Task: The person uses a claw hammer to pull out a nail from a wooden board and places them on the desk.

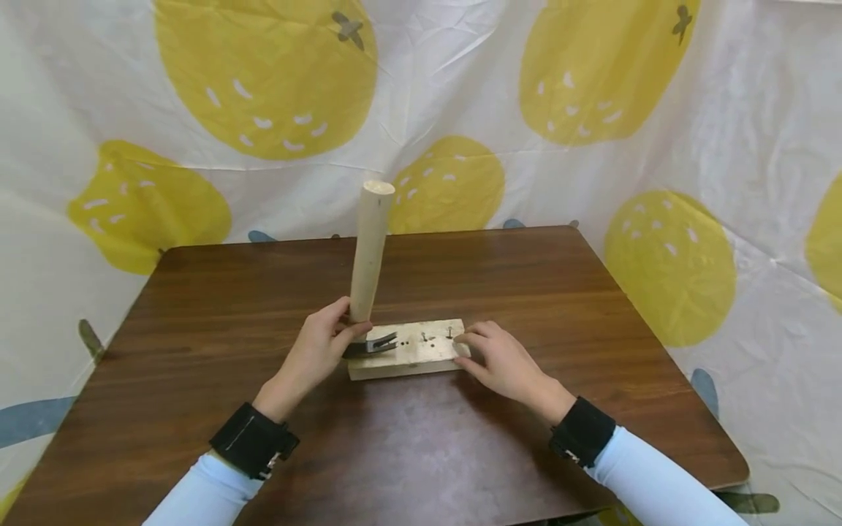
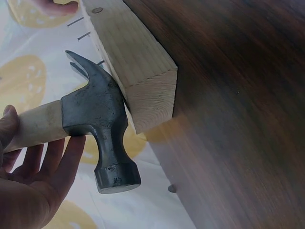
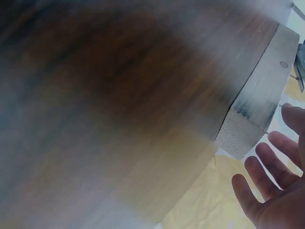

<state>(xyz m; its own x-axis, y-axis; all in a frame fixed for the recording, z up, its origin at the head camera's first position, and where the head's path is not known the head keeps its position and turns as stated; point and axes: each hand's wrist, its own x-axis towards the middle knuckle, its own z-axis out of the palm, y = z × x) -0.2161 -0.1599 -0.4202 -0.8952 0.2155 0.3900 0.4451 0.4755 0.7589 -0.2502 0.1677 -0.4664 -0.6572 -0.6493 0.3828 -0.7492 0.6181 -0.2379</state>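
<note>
The left hand (image 2: 28, 186) fills the near corner of its wrist view, fingers and thumb curled round the hammer (image 2: 97, 124) just below the head. The hammer has a pale round wooden handle and a dark grey steel head with a blunt face and a forked claw. In the head view its long axis stands almost upright, handle end (image 1: 378, 188) toward 12 o'clock, head (image 1: 370, 345) down on the left end of the block (image 1: 411, 353), claw pointing to 3 o'clock along the top toward the nails (image 1: 435, 337). The block is pale, square-cut wood, lying across the middle of the brown table (image 1: 460, 438), its long axis running 9 to 3.

The right hand (image 1: 503, 361) rests at the block's 3 o'clock end, fingers loosely bent, holding nothing. Its wrist view is badly blurred; only the block end (image 3: 248, 129) and spread fingertips (image 3: 267, 167) read clearly. The nails are too small to count surely.
</note>
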